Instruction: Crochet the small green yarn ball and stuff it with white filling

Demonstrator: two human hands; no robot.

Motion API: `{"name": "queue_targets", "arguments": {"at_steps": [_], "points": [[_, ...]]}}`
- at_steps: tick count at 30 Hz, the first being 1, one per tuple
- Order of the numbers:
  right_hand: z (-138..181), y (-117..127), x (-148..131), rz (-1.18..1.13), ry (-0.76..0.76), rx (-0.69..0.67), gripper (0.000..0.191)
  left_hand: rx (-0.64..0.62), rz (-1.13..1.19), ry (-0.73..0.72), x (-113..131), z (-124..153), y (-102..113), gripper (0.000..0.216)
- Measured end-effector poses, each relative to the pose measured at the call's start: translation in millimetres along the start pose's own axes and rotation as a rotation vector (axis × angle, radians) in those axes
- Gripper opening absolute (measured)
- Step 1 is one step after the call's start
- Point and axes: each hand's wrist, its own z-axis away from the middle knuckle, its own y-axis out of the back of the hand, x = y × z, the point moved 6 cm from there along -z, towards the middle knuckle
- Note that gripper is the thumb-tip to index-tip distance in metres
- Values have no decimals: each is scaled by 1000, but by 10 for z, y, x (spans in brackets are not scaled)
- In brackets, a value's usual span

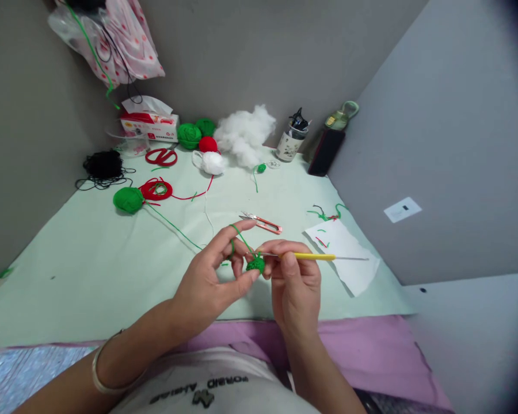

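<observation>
Currently pinching tiny green crochet piece (255,264) in left hand (207,283), gripping yellow hook (311,256) in right hand (296,290); barely getting started, leaving yarn ball (128,199) largely unused.

Thread snips (262,222) are lying on the tabletop (90,270) just behind the left hand (207,282) and right hand (296,287); a paper sheet (354,264) is lying to their right, stuffing (245,137) is sitting far behind.
</observation>
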Motion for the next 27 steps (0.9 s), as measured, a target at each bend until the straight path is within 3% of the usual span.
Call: {"name": "queue_targets", "arguments": {"at_steps": [6, 11, 19, 27], "points": [[13, 18, -30, 44, 62, -118, 14, -71, 151, 138, -42, -9, -8, 88], [15, 25, -46, 99, 87, -164, 15, -55, 164, 169, -42, -2, 23, 95], [-26, 22, 42, -134, -125, -84, 17, -32, 125, 67, -8, -4, 36, 75], [-39, 33, 7, -121, -110, -144, 17, -21, 98, 49, 3, 8, 45, 68]]}}
